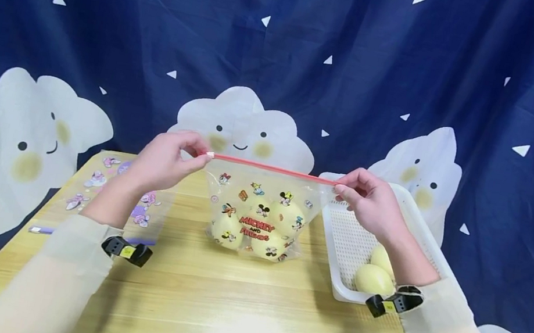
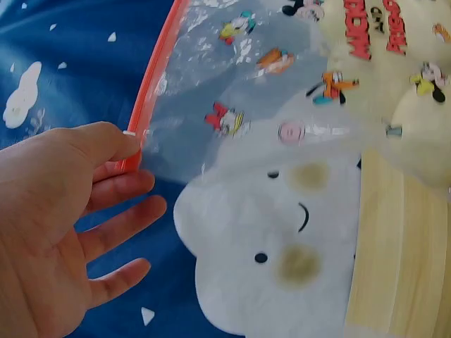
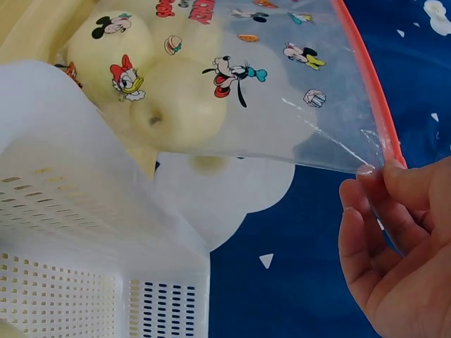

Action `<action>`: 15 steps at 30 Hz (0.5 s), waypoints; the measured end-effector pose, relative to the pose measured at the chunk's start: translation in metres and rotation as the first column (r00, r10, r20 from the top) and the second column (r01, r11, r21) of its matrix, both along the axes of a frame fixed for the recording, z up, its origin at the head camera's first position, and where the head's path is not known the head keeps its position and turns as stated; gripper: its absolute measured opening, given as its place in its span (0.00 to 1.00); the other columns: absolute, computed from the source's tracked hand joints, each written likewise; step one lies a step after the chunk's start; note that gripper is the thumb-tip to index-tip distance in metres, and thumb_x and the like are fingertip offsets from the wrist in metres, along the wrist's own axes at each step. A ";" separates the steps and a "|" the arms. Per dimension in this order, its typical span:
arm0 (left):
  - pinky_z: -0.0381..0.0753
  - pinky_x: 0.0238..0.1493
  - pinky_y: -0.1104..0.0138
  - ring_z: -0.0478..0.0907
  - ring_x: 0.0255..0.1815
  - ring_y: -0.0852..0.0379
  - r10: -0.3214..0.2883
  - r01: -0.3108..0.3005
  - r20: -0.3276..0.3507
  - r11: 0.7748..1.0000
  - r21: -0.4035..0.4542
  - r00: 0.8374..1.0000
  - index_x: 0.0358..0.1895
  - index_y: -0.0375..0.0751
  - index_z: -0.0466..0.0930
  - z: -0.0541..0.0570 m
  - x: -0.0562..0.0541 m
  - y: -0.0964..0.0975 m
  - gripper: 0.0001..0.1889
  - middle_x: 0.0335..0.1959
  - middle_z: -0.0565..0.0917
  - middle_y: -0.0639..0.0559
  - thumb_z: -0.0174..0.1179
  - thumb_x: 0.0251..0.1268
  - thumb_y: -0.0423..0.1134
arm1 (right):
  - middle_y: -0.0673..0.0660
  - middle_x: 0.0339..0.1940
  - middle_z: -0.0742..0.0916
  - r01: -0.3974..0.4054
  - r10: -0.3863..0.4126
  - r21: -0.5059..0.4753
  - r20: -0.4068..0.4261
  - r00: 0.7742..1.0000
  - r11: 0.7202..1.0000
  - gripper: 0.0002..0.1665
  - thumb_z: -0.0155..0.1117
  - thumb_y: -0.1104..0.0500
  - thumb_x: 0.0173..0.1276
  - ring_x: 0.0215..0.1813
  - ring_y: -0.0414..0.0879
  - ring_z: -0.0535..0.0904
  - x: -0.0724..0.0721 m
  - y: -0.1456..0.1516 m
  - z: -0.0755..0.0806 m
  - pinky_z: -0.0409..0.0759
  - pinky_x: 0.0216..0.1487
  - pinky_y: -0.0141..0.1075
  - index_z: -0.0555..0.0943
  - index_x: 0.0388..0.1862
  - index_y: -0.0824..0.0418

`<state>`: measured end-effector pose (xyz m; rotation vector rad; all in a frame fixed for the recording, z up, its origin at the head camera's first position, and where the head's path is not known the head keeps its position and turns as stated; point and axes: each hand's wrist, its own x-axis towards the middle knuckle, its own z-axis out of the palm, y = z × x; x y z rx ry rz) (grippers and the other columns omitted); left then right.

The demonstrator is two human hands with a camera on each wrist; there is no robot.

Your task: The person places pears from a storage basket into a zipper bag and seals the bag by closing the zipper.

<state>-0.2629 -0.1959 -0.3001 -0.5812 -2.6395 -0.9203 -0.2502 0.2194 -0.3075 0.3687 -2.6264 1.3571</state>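
Fruit in bag (more in basket), top corners in pinch of both hands.

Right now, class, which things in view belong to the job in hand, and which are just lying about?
Part of the job:
left fingers and right fingers, pinching the zip's ends
red-zipped bag
pale yellow fruits inside it
white basket with similar fruits, probably the supply

Lying about:
purple-zipped bag, flat on the table
cloud-patterned curtain, mere backdrop
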 end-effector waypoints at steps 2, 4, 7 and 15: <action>0.80 0.54 0.53 0.85 0.49 0.47 0.000 0.000 0.022 1.000 0.015 1.000 0.45 0.45 0.88 -0.001 0.001 -0.004 0.06 0.44 0.90 0.47 0.65 0.81 0.42 | 0.64 0.40 0.92 -0.003 0.003 -0.010 0.004 1.000 1.000 0.09 0.67 0.60 0.83 0.37 0.37 0.86 -0.001 0.000 0.000 0.85 0.37 0.31 0.84 0.49 0.66; 0.82 0.51 0.55 0.85 0.47 0.48 -0.010 0.007 0.062 0.999 0.038 0.998 0.47 0.44 0.87 -0.003 0.002 -0.005 0.07 0.45 0.90 0.46 0.64 0.83 0.43 | 0.62 0.40 0.92 -0.009 0.009 -0.021 0.013 1.000 1.000 0.09 0.67 0.60 0.83 0.38 0.38 0.87 -0.001 -0.001 0.000 0.85 0.36 0.31 0.84 0.50 0.67; 0.85 0.45 0.59 0.88 0.44 0.49 -0.035 0.025 0.136 0.997 0.073 0.990 0.51 0.44 0.86 -0.009 0.001 -0.005 0.08 0.46 0.90 0.44 0.63 0.84 0.43 | 0.61 0.43 0.91 -0.032 0.034 -0.053 0.048 0.998 0.998 0.10 0.66 0.60 0.84 0.39 0.38 0.89 -0.002 -0.001 -0.001 0.88 0.37 0.32 0.82 0.52 0.68; 0.87 0.45 0.65 0.90 0.43 0.52 -0.072 0.049 0.228 0.993 0.106 0.971 0.53 0.40 0.87 -0.021 -0.009 -0.007 0.07 0.44 0.92 0.43 0.64 0.82 0.38 | 0.68 0.52 0.88 -0.069 0.080 -0.087 0.125 0.989 0.994 0.12 0.60 0.61 0.87 0.45 0.41 0.93 -0.007 -0.005 0.001 0.93 0.45 0.33 0.76 0.58 0.69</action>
